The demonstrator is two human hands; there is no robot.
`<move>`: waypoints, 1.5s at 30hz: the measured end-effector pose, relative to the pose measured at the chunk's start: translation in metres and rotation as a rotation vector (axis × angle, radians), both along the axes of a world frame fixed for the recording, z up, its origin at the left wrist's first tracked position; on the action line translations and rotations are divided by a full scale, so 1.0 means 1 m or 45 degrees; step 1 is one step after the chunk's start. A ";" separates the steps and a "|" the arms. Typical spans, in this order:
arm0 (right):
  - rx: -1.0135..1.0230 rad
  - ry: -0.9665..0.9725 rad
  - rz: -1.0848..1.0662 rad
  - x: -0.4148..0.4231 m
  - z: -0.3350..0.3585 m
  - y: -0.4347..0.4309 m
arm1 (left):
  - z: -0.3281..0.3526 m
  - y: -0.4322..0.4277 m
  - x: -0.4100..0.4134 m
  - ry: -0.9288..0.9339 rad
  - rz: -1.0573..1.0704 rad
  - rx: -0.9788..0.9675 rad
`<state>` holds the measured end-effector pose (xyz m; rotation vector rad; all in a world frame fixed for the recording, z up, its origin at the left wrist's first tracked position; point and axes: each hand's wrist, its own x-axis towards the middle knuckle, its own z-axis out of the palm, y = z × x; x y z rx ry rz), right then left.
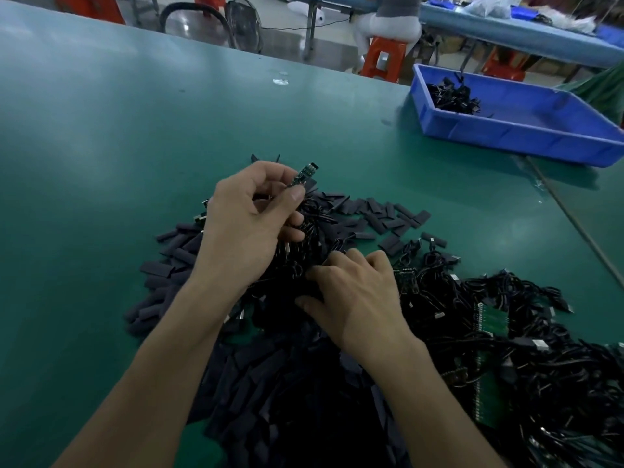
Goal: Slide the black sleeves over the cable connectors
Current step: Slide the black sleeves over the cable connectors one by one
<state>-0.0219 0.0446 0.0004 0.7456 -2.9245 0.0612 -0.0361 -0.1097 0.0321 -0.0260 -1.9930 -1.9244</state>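
Observation:
My left hand (250, 217) pinches a small green circuit-board connector (304, 173) between thumb and fingers, lifted above the pile, its black cable trailing down under the palm. A heap of flat black sleeves (277, 383) covers the green table in front of me, with more sleeves (381, 214) scattered beyond it. My right hand (354, 292) lies palm down on the pile with fingers curled into the sleeves; what its fingertips hold is hidden. A tangle of black cables (506, 319) with bare green connectors lies to the right.
A blue plastic bin (526, 130) at the far right holds a few finished cables (452, 96). The green table (135, 130) stretches to the left and back. Orange stools and a seated person are beyond the table's far edge.

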 end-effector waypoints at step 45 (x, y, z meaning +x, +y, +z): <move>-1.560 -0.286 -0.111 -0.019 0.024 0.037 | 0.000 0.001 0.007 -0.114 -0.061 -0.690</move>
